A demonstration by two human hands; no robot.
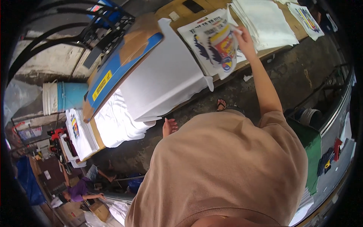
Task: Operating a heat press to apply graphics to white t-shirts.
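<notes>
My right hand (245, 41) reaches out over the wooden table and is closed on the edge of a printed white cloth piece (223, 45). That piece is lifted and curled, a little blurred, with a colourful print in yellow, red and blue. Under it lies a stack of similar printed pieces (189, 31). My left hand (170, 126) hangs low beside my body with fingers loosely apart and nothing in it. It is nearest to a bundle of white cloth (117, 123) on the table.
A grey-white covered board (162, 75) and a blue cardboard box (124, 68) sit mid-table. White sheets (264, 24) are piled right of the prints. Buckets (68, 97) and a black-armed machine (94, 34) stand beyond. Another person (79, 191) is at lower left.
</notes>
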